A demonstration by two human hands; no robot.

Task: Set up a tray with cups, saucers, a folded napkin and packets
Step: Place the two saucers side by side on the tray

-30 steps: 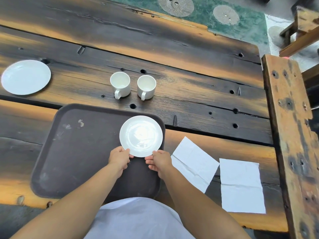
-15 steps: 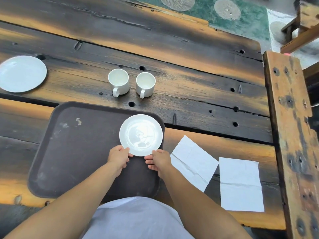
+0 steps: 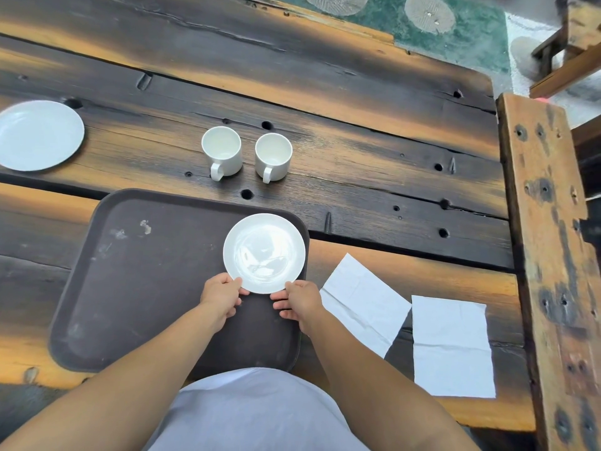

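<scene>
- Head view: both forearms reach forward from the bottom edge over the tray [image 3: 146, 288], bare to the elbow, and come together at one white saucer [image 3: 264, 253].
- The left hand [image 3: 221, 296] grips the saucer's near-left rim, with its thumb on top of the edge and its fingers curled below.
- The right hand [image 3: 299, 302] holds the near-right rim in the same way, knuckles bent and fingertips tucked towards the tray's floor.
- The saucer sits over the tray's far right corner, and its rim almost reaches the tray's right wall. Whether it lies flat on the tray or is held just above it cannot be told. It has nothing on it.
- The tray is dark brown with rounded corners and lies on the wooden table [image 3: 357, 109]. The saucer is the only thing on it, and a few pale smudges mark its far left part.
- Beyond the tray's far edge two white cups stand upright and close together, the left cup [image 3: 222, 151] and the right cup [image 3: 273, 154]. Both are empty, with their handles turned towards the tray.
- A second saucer [image 3: 39, 135] lies well off past the tray's far left corner, also bare.
- Right of the tray two white napkins lie flat. The nearer napkin [image 3: 364, 304] is angled and just beside the tray, and the farther napkin [image 3: 452, 346] lies square beyond it.
</scene>
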